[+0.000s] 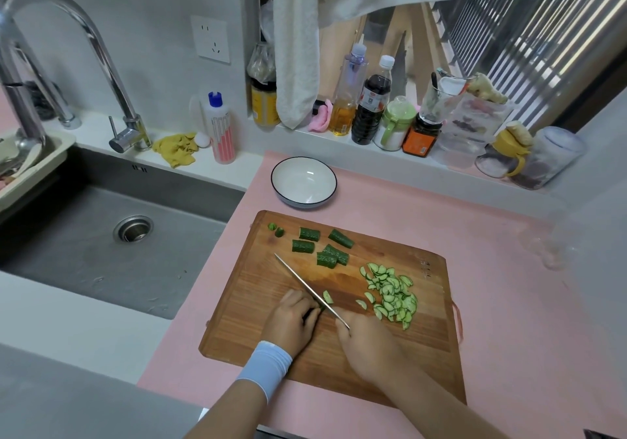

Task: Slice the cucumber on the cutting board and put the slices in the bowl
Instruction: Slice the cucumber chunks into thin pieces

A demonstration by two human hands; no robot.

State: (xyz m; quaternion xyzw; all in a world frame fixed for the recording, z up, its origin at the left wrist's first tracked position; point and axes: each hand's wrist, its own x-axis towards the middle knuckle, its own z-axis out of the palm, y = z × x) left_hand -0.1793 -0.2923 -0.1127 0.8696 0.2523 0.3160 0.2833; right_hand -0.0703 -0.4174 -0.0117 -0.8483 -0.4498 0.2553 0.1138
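A wooden cutting board (pixel 278 333) lies on the pink counter. My right hand (pixel 368 343) grips the handle of a long knife (pixel 305 284), its blade slanting up-left across the board. My left hand (pixel 293 320), fingers curled, holds a small cucumber piece (pixel 315 310) against the blade; most of that piece is hidden. One fresh slice (pixel 327 297) lies just right of the blade. A heap of thin half-moon slices (pixel 392 294) sits on the board's right side. Several uncut cucumber chunks (pixel 322 247) lie at the far end. The white bowl (pixel 276 181) stands empty beyond the board.
A steel sink (pixel 112 231) with a tall faucet (pixel 68 24) is to the left. Bottles and jars (pixel 369 109) line the ledge behind the bowl. A white-and-pink squeeze bottle (pixel 220 130) and a yellow cloth (pixel 178 150) sit by the sink.
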